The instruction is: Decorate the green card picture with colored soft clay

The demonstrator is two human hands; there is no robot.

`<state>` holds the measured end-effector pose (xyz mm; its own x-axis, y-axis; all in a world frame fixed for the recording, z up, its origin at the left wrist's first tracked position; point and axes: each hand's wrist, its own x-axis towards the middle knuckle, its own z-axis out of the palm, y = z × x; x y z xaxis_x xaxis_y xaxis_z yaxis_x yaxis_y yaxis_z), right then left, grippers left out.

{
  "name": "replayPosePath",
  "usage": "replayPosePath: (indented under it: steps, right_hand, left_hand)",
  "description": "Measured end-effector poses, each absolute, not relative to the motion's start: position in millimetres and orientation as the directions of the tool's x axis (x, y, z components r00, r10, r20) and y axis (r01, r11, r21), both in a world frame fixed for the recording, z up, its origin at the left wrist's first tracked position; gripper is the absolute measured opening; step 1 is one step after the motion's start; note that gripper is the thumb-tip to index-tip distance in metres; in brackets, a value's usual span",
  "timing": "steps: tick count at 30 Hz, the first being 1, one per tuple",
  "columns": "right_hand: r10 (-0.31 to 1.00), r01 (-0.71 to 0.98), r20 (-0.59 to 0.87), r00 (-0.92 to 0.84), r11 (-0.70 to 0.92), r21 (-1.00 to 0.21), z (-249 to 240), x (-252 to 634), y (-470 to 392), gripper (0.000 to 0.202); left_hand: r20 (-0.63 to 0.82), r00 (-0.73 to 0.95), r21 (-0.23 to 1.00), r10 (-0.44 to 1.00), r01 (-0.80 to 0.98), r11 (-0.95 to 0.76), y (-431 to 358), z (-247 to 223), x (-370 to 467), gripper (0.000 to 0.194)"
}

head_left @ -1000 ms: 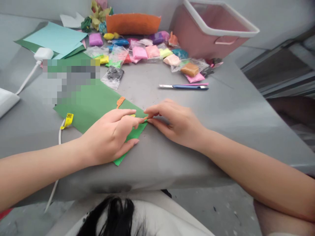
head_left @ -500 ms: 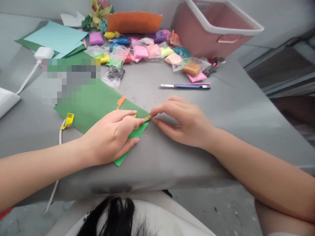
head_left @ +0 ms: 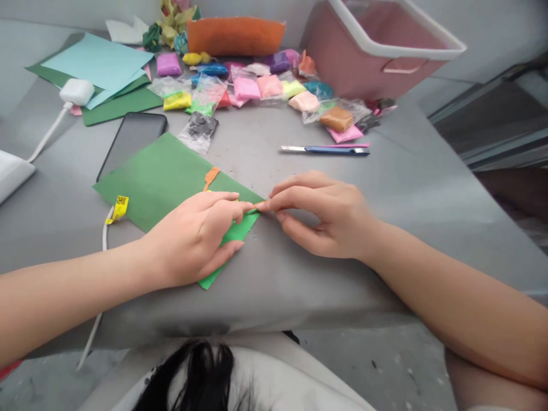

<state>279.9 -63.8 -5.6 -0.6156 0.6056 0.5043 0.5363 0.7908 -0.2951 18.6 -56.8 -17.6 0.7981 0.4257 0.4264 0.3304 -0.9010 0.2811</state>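
A dark green sheet (head_left: 158,165) lies on the grey table, with a brighter green piece (head_left: 242,228) along its near right edge. On the sheet is a small orange clay shape (head_left: 211,176). My left hand (head_left: 201,234) rests palm down over the green piece, fingers apart, its index fingertip beside a thin orange strip (head_left: 258,204) at the sheet's right corner. My right hand (head_left: 319,211) touches that strip with its index fingertip, the thumb held apart below. Some yellow shows behind my left fingers, mostly hidden.
Behind lie several bagged clay packs (head_left: 247,89), an orange curved piece (head_left: 235,37) and a pink bin (head_left: 342,63). A craft knife (head_left: 325,150) lies beyond my right hand. A phone (head_left: 132,142) and white charger (head_left: 77,91) are at left.
My right index finger has come down onto the orange strip, covering its end, and the thumb has drawn slightly right. My left hand has hardly moved.
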Motion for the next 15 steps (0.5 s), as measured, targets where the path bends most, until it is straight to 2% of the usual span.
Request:
replayPosePath:
  steps: [4,9,15]
  right_hand:
    - [0.613,0.511,0.513,-0.601,0.788,-0.342,-6.2,277.5,-64.9,0.026]
    - [0.601,0.49,0.482,-0.638,0.799,-0.347,-8.2,276.5,-63.7,0.031]
    - [0.529,0.467,0.507,-0.68,0.846,-0.256,-12.8,278.1,-63.0,0.03]
  left_hand:
    - [0.448,0.782,0.287,0.434,0.334,-0.898,-56.4,-18.3,18.2,0.037]
    - [0.438,0.778,0.297,0.451,0.348,-0.889,-56.5,-19.1,16.1,0.034]
    - [0.427,0.777,0.303,0.462,0.359,-0.883,-57.2,-19.5,17.7,0.033]
